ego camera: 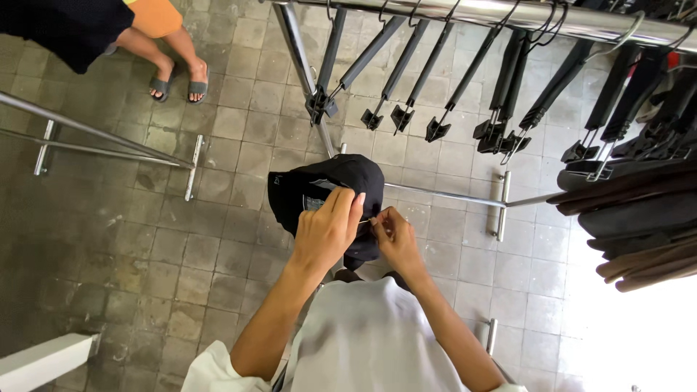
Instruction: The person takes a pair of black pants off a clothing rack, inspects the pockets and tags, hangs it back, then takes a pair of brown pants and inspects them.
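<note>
Left hand grasps a black cap, fingers curled over its back edge, holding it at chest height above the tiled floor. Right hand is pinched on a thin tag string at the cap, just beside the left fingers. Overhead, a metal rail carries black clip hangers. Another person's sandalled feet stand well apart.

Single head-worn view, looking steeply down, close over the hands, tiled floor below
</note>
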